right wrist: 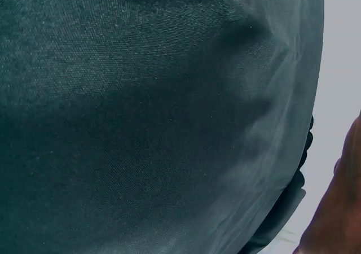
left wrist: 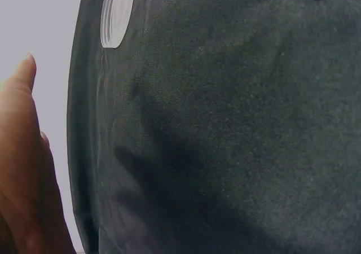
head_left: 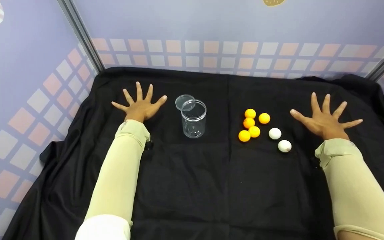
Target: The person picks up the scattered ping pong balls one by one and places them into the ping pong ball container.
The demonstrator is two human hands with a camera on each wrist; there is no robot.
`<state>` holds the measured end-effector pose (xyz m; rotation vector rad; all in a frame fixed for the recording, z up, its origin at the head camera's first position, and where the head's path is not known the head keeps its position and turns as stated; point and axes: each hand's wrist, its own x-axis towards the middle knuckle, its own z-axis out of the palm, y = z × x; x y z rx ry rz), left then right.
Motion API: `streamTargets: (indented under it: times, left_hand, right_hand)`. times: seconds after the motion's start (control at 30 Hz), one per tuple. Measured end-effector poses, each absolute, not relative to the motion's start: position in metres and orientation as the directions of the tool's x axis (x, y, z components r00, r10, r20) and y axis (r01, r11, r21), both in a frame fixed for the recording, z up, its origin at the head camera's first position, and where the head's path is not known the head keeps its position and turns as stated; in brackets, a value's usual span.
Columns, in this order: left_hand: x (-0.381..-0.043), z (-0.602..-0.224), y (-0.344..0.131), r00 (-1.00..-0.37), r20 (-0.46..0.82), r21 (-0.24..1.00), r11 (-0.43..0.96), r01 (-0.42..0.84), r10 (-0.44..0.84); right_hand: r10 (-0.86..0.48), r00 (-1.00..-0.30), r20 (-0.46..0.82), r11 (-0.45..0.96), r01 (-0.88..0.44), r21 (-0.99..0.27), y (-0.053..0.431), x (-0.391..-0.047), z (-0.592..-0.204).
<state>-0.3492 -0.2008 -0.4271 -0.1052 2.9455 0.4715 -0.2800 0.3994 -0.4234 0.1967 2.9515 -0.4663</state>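
Observation:
My left hand (head_left: 141, 108) has its fingers spread wide over the left part of the black cloth, holding nothing. To its right stands an upright clear plastic jar (head_left: 193, 125) with an open top. A clear round lid (head_left: 182, 101) lies just behind the jar, partly overlapped by its rim. My right hand (head_left: 325, 122) is also spread wide and holds nothing. Left of it lie two white balls (head_left: 275, 133) and several orange balls (head_left: 250, 113), which look like table tennis balls. In the left wrist view, a clear ridged piece (left wrist: 117, 14) shows at the top.
A black cloth (head_left: 185, 186) covers the table and hangs in folds on the left. Walls with pink and white squares (head_left: 211, 46) stand behind and at both sides, joined by metal corner posts (head_left: 82, 33). Hand shadows fall on the cloth in both wrist views.

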Motion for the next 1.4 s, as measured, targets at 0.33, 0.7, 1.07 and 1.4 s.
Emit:
streamTargets:
  times: [0.33, 0.7, 1.07, 1.4]
  left_hand:
    - [-0.354, -0.430, -0.203, -0.999, -0.041, 0.291, 0.957, 0.010, 0.023]
    - [-0.336, -0.433, -0.185, -0.965, 0.202, 0.369, 0.900, 0.232, 0.166]
    - [-0.307, -0.439, -0.140, -0.880, 0.218, 0.513, 0.718, 0.471, 0.421]
    - [-0.302, -0.451, -0.122, -0.889, 0.220, 0.568, 0.688, 0.452, 0.402]
  right_hand:
    - [0.006, -1.000, 0.005, 0.945, 0.004, -0.327, 0.373, -0.301, -0.421]
    - [-0.181, -0.967, 0.178, 0.919, -0.231, -0.319, 0.305, -0.312, -0.431]
    - [-0.409, -0.857, 0.314, 0.836, -0.490, -0.248, 0.219, -0.306, -0.442]
    - [-0.463, -0.861, 0.212, 0.702, -0.502, -0.505, 0.146, -0.293, -0.447]
